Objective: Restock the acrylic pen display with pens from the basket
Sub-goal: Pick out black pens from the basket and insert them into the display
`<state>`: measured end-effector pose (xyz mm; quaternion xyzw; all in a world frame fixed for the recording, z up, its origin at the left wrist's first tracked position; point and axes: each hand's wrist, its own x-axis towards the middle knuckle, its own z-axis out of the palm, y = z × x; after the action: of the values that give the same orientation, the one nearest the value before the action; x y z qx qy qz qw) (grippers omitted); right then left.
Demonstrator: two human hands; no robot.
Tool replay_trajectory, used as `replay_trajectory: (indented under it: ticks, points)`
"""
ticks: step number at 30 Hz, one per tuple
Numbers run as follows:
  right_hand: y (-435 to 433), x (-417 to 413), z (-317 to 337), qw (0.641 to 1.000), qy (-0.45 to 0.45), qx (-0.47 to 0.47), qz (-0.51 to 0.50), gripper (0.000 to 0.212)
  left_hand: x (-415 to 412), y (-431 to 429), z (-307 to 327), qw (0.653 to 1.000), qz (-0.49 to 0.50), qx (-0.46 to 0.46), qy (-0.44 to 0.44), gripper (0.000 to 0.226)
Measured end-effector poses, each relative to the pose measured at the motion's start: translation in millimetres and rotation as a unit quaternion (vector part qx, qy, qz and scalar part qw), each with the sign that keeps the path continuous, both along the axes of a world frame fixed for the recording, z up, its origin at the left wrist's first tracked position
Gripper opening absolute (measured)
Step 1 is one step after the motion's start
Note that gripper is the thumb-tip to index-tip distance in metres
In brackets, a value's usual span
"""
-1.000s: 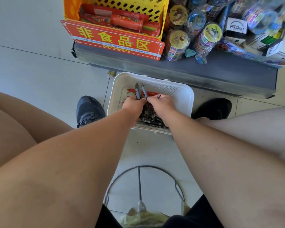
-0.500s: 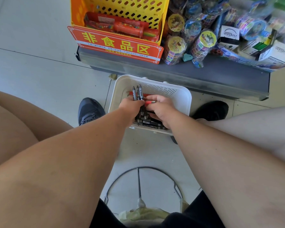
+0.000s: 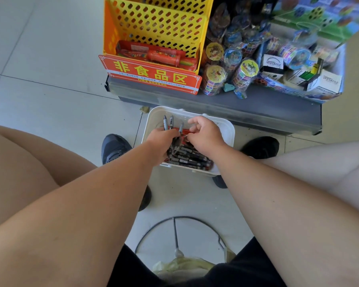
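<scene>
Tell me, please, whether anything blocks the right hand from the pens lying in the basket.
Nothing visible does: the right hand is directly above the loose pens in the open white basket. The left hand beside it grips a bunch of pens upright.

The tiled floor carries the basket beneath the left hand and right hand, a shoe left of them, and the shelf beyond.
</scene>
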<state>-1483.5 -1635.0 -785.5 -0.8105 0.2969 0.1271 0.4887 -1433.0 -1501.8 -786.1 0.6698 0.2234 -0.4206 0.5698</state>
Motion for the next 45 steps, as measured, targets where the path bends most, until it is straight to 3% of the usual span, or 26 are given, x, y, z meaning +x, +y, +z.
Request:
replay_trajectory:
  ticks: [4, 8, 13, 19, 25, 32, 39, 45]
  points:
    - [4, 8, 32, 0.990, -0.083, -0.054, 0.100, 0.031, 9, 0, 28, 0.998, -0.019, -0.048, -0.047, 0.005]
    - [4, 11, 69, 0.972, -0.170, -0.084, 0.139, 0.029, 18, 5, 65, 0.991, -0.041, -0.099, -0.083, 0.007]
    - [4, 7, 108, 0.953, -0.264, -0.086, 0.120, 0.026, 20, 7, 113, 0.980, -0.003, -0.165, -0.110, 0.013]
    - [7, 11, 154, 0.914, -0.374, -0.116, 0.104, 0.035, 20, -7, 181, 0.976, 0.043, -0.154, -0.150, 0.019]
    - [6, 19, 222, 0.856, -0.498, -0.137, 0.005, 0.015, 29, -31, 260, 0.955, 0.033, -0.176, -0.237, 0.018]
    - [-11, 32, 326, 0.834, -0.540, -0.114, -0.014, 0.027, 32, -49, 358, 0.890, 0.002, -0.217, -0.401, 0.014]
    - [-43, 62, 413, 0.829, -0.549, -0.104, 0.017, 0.028, 50, -87, 438, 0.867, 0.052, -0.247, -0.430, 0.014]
    - [-89, 91, 445, 0.839, -0.522, -0.147, 0.041, 0.025, 78, -124, 454, 0.848, 0.063, -0.293, -0.438, 0.028]
